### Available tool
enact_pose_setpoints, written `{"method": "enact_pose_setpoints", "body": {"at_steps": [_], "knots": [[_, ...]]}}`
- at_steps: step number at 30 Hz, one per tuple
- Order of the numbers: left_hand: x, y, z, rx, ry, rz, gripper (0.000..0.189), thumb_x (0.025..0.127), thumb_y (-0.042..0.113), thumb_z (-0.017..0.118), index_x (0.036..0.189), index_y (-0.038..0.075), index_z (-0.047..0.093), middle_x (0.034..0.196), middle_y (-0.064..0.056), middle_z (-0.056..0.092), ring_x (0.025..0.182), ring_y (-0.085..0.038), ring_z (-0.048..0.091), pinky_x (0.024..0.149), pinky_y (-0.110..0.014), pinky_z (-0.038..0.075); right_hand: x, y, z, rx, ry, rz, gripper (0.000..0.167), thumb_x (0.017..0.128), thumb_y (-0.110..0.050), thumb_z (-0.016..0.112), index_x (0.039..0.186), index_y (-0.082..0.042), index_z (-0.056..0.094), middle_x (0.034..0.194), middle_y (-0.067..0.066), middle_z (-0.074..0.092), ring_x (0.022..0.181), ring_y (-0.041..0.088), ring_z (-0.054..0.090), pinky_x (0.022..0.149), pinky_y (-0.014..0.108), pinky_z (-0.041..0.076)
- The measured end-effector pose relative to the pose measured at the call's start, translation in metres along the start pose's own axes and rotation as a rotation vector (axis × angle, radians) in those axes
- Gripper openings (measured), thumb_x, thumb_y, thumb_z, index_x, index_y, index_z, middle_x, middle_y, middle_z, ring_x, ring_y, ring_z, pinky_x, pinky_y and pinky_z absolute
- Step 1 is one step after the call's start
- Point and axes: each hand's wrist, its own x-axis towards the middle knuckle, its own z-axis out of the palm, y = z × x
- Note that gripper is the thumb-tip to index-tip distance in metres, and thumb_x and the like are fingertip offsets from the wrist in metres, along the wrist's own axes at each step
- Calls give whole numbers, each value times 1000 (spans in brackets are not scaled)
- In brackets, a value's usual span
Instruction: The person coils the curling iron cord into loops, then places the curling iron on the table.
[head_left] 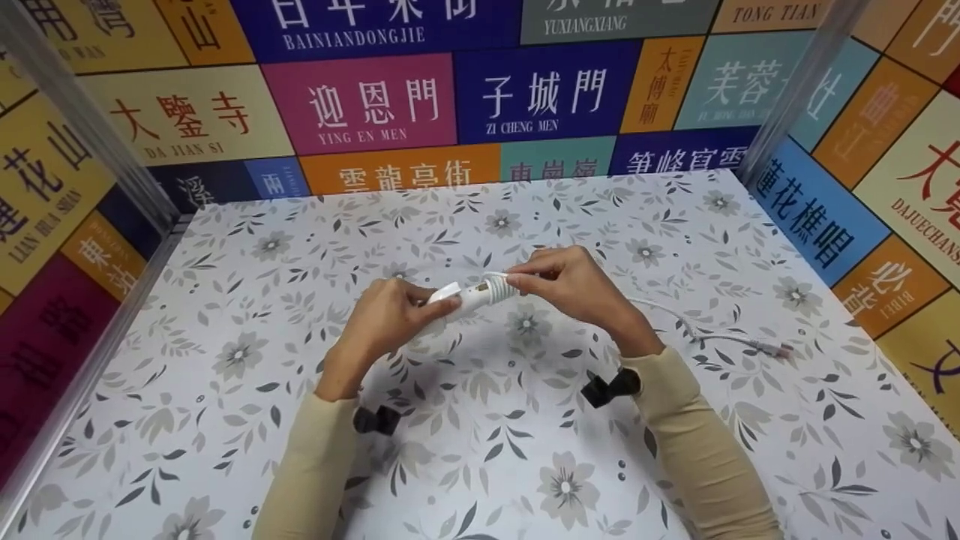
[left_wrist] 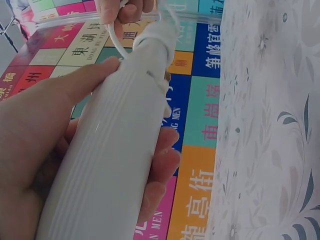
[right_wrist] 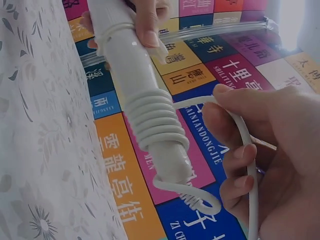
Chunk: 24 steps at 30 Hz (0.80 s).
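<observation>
In the head view, my left hand (head_left: 390, 311) grips a white, rod-shaped corded appliance (head_left: 471, 301) above the table. Seen from the left wrist, its ribbed white body (left_wrist: 100, 150) lies across the palm, thumb on one side and fingertips round the other. Several turns of white cord (right_wrist: 157, 120) circle the narrower end, side by side, in the right wrist view. My right hand (head_left: 574, 285) pinches the cord between thumb and forefinger, close to these turns. A loose loop hangs from the appliance's tip, and the cord runs down past the curled right fingers (right_wrist: 240, 187).
The cord's far stretch (head_left: 675, 315) trails to the right, ending in a connector (head_left: 780, 350) over the flower-patterned tabletop (head_left: 562, 442). Panels with coloured signs (head_left: 360, 105) stand behind and at both sides. Black blocks (head_left: 611, 386) are worn at both wrists.
</observation>
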Motion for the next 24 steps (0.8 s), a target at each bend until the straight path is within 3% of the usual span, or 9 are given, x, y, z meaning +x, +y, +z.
{"method": "enact_pose_setpoints", "body": {"at_steps": [6,12,19,24], "knots": [[1,3,2,-22,53,-80,50,87,55,72,108,11,79,82,-6,75,58,-14,52,51,-27,39,1,0,4,-2,-25,-19,19,96,-23,69,101,-9,81,82,7,71,63,10,50,59,22,40],[1,5,1,-55,107,-146,47,88,54,71,100,10,81,76,-4,70,60,-16,53,52,-28,39,1,0,6,5,-40,-19,18,96,-20,68,106,-10,80,88,13,73,67,13,51,62,23,42],[1,5,1,-100,187,-149,39,88,51,72,91,14,82,67,-1,64,56,-15,48,51,-28,36,0,0,10,-18,-76,-32,21,98,-21,66,114,-11,77,82,13,71,64,12,48,62,24,41],[1,4,0,-136,240,-139,41,89,51,71,103,15,81,85,-5,76,65,-18,55,57,-29,41,2,7,8,-9,-121,-6,23,98,-22,65,117,-14,76,81,12,73,56,9,39,56,23,34]]}}
